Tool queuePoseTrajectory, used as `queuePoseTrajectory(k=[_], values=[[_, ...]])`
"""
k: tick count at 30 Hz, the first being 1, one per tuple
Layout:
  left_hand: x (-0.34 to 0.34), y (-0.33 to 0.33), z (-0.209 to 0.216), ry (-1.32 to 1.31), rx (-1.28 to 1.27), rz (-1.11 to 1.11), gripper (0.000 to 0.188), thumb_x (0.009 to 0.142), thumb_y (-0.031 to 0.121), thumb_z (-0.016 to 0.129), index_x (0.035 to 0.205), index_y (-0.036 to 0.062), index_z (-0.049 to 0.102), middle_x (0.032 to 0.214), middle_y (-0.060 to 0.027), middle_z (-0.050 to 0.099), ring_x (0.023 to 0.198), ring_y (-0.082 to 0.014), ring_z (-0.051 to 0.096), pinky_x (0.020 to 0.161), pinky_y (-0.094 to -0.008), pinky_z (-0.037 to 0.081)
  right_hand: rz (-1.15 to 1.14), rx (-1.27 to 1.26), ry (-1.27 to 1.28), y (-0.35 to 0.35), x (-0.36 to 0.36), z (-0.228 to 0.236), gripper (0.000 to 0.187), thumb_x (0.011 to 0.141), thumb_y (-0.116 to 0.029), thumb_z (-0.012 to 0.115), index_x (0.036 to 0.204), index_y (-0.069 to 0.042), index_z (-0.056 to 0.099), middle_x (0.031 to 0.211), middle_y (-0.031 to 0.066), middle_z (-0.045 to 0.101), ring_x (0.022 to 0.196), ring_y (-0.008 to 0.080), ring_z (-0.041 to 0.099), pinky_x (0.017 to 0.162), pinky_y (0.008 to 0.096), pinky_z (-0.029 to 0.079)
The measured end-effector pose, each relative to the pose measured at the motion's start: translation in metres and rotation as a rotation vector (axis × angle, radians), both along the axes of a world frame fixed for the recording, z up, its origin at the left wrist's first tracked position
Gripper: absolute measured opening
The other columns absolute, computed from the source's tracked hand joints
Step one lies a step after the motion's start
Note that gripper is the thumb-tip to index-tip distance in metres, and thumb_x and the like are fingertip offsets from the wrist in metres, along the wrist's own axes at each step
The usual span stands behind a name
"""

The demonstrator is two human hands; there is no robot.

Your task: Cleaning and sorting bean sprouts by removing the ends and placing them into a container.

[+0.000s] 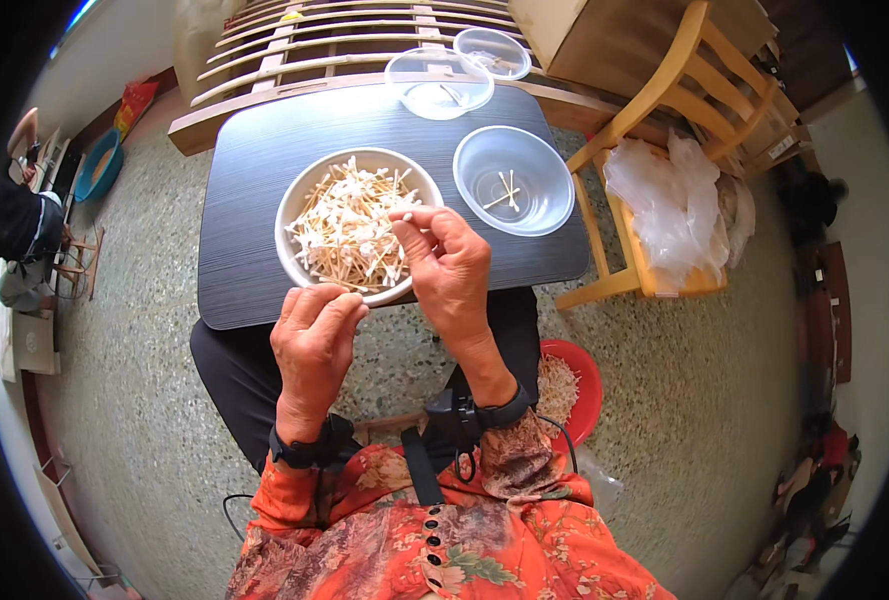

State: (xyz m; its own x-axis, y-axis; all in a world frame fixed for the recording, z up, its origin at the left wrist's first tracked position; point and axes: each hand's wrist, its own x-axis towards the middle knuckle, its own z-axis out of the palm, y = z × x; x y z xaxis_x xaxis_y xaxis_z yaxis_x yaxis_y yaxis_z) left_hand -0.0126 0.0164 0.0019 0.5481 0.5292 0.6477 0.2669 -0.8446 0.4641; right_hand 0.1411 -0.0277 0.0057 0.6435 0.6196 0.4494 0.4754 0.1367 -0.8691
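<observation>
On the dark table (254,130) stands a white bowl (287,262), heaped with loose cotton swabs (349,220) lying in all directions. My right hand (452,268) is over the bowl's right side, thumb and fingertips closed on a cotton swab whose white tip shows. Close to the near rim, my left hand (312,335) has its thumb and fingers pinched together; what they hold, if anything, is too small to make out. Right of the heap, a clear bluish bowl (472,165) contains a few swabs (507,190).
Two clear plastic bowls (404,95) stand at the table's far edge, before a slatted wooden frame (334,65). At right, a wooden chair (629,275) bears plastic bags (674,200). A red basin (589,395) of swabs sits by my right leg. Another person (26,215) is far left.
</observation>
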Motion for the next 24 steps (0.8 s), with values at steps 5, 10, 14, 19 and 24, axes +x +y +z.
queuePoseTrajectory(k=[5, 10, 14, 19, 24], values=[[-0.005, 0.002, 0.000, -0.012, -0.058, 0.014, 0.015, 0.069, 0.002, 0.073, 0.083, 0.0036, 0.066, 0.080, -0.0076, 0.061, 0.071, -0.0243, 0.057, 0.061, -0.0326, 0.047, 0.111, 0.147, 0.783, -0.008, -0.007, 0.003, 0.013, 0.088, -0.010, 0.062, 0.095, 0.001, 0.063, 0.080, 0.0044, 0.066, 0.054, 0.0047, 0.054, 0.049, 0.0171, 0.043], [-0.004, -0.009, 0.009, -0.267, -0.521, -0.007, 0.011, 0.076, -0.005, 0.069, 0.086, -0.0019, 0.065, 0.087, -0.0065, 0.060, 0.073, -0.0110, 0.056, 0.064, -0.0216, 0.045, 0.155, 0.232, 1.048, -0.021, -0.003, 0.000, 0.014, 0.089, -0.011, 0.061, 0.098, 0.000, 0.062, 0.081, 0.0066, 0.066, 0.051, 0.0022, 0.051, 0.042, 0.0124, 0.040], [-0.004, -0.012, 0.012, -0.471, -0.969, -0.082, 0.010, 0.082, 0.001, 0.068, 0.091, -0.0018, 0.065, 0.077, -0.0029, 0.062, 0.060, -0.0047, 0.053, 0.050, -0.0174, 0.040, 0.192, 0.260, 1.101, -0.022, -0.013, 0.001, 0.014, 0.089, -0.011, 0.062, 0.098, 0.000, 0.062, 0.080, 0.0072, 0.066, 0.050, 0.0029, 0.050, 0.040, 0.0124, 0.035], [0.000, -0.016, 0.012, -0.625, -1.343, -0.108, 0.014, 0.084, 0.005, 0.067, 0.095, -0.0024, 0.065, 0.069, -0.0041, 0.064, 0.053, -0.0050, 0.055, 0.040, -0.0161, 0.037, 0.269, 0.279, 1.174, -0.022, -0.028, 0.002, 0.014, 0.089, -0.010, 0.061, 0.100, 0.000, 0.061, 0.083, 0.0080, 0.066, 0.050, 0.0035, 0.047, 0.040, 0.0138, 0.031], [0.001, -0.018, 0.011, -0.765, -1.453, -0.143, 0.019, 0.083, 0.005, 0.067, 0.100, -0.0030, 0.063, 0.078, -0.0069, 0.066, 0.056, -0.0072, 0.059, 0.039, -0.0172, 0.040, 0.292, 0.247, 1.202, -0.020, -0.043, 0.001, 0.014, 0.090, -0.009, 0.059, 0.100, 0.001, 0.060, 0.082, 0.0068, 0.065, 0.051, 0.0036, 0.047, 0.040, 0.0144, 0.030]])
